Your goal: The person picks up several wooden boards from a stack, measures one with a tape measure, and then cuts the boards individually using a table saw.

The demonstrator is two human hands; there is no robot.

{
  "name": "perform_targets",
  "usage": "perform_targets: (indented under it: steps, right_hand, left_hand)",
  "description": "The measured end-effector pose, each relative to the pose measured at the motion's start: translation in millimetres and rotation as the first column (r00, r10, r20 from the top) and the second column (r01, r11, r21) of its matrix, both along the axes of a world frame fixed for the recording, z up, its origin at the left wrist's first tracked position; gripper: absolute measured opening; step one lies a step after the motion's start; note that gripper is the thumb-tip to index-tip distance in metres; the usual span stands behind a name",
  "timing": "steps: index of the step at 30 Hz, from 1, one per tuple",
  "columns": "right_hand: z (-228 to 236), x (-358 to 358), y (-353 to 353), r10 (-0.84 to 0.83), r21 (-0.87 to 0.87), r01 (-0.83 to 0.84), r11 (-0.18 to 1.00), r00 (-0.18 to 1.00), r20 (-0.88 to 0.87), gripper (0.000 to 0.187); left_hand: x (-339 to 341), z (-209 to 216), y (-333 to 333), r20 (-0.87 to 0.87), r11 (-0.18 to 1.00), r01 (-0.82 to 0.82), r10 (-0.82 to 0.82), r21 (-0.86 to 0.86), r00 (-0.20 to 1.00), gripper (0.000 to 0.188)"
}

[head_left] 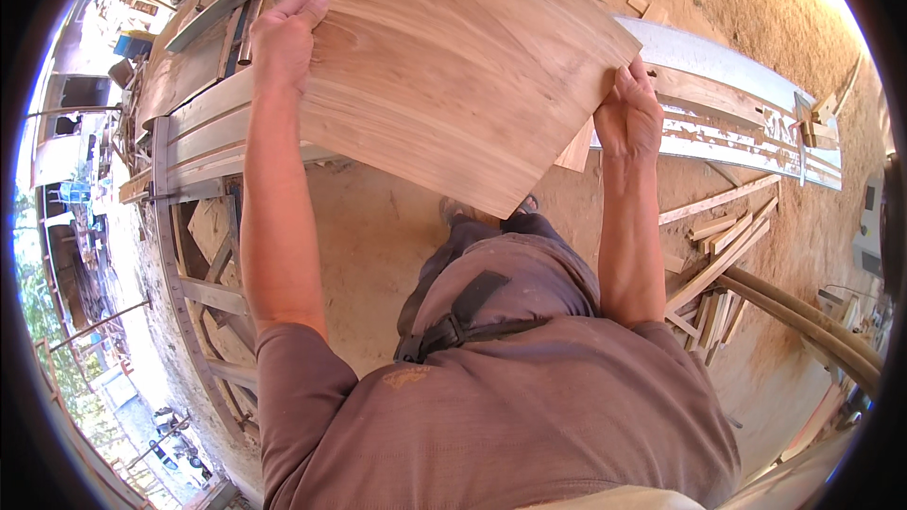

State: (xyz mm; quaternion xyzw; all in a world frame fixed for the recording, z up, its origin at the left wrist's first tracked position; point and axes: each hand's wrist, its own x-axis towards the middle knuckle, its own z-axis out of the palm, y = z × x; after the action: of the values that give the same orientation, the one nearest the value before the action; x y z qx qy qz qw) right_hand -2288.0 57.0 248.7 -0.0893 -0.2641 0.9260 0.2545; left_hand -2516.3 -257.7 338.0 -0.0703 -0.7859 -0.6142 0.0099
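A wide, thin wooden panel with brown grain is held up in front of me, tilted so that one corner points down toward my feet. My left hand is closed on its left edge, thumb toward the panel. On the right edge, my right hand grips near the corner, its fingers partly hidden behind the wood. The panel covers much of the bench behind it.
Behind the panel runs a long workbench with a white metal bed and a wooden fence strip. Loose wood strips lie piled at the right, beside thick brown hoses. A slatted wooden frame stands at the left.
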Motion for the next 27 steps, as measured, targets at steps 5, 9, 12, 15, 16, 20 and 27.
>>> perform_targets:
  steps: [5, 9, 12, 15, 16, 20, 27]
  right_hand:
    - [5, 5, 3, -0.032, 0.088, 0.024, 0.996, 0.995, 0.092, 0.050]
    - [1, 23, 26, 0.087, 0.152, -0.110, 0.982, 0.985, 0.149, 0.047]
    - [2, 49, 30, 0.043, 0.169, -0.060, 0.984, 0.994, 0.104, 0.048]
    - [-24, 81, 34, -0.142, 0.100, 0.133, 0.986, 0.986, 0.090, 0.049]
    - [-33, 93, 39, -0.214, 0.073, 0.208, 0.975, 0.972, 0.094, 0.049]
    - [-35, 116, 27, -0.358, -0.072, 0.408, 0.910, 0.863, 0.356, 0.051]
    - [-80, 149, 28, -0.382, -0.212, 0.566, 0.796, 0.744, 0.548, 0.045]
  left_hand:
    - [9, 0, 12, -0.008, 1.000, 0.018, -0.018, 0.018, 1.000, 0.045]
    - [19, 9, 38, -0.046, 0.994, 0.106, -0.107, -0.030, 0.993, 0.041]
    - [14, 8, 73, -0.135, 0.965, 0.203, -0.226, -0.166, 0.965, 0.044]
    - [24, 4, 126, -0.078, 0.930, 0.229, -0.261, -0.289, 0.962, 0.043]
    - [32, -10, 141, -0.240, 0.906, 0.217, -0.316, -0.363, 0.918, 0.046]
    - [101, -98, 185, -0.345, 0.738, 0.334, -0.600, -0.586, 0.721, 0.058]
    - [239, -163, 159, -0.092, 0.450, 0.573, -0.833, -0.685, 0.545, 0.056]
